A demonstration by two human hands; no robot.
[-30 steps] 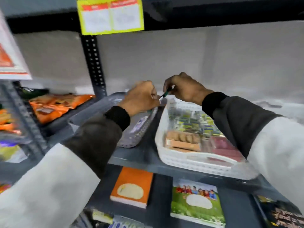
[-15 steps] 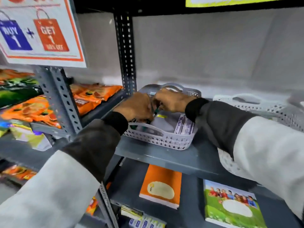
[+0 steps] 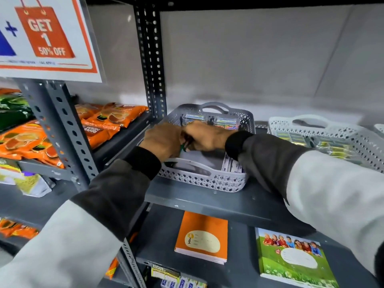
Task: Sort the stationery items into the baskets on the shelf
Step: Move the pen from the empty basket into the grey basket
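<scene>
A grey lattice basket (image 3: 207,179) stands on the grey shelf (image 3: 218,202), holding flat packets and clear boxes at its far end. Both my hands are inside it, touching each other. My left hand (image 3: 162,142) and my right hand (image 3: 207,136) are closed together on a thin green pen or pencil (image 3: 183,146), only a short piece of which shows between them. A white lattice basket (image 3: 353,146) with yellow-green packets sits to the right on the same shelf.
A perforated upright post (image 3: 152,59) stands just left of the grey basket. Orange snack packs (image 3: 104,119) fill the bay to the left. On the shelf below lie an orange notebook (image 3: 202,235) and a green notebook (image 3: 291,258). A sale sign (image 3: 45,36) hangs upper left.
The view has swung from the white basket to the grey one. Both hands carried the green pen down from above the shelf into the grey basket.
</scene>
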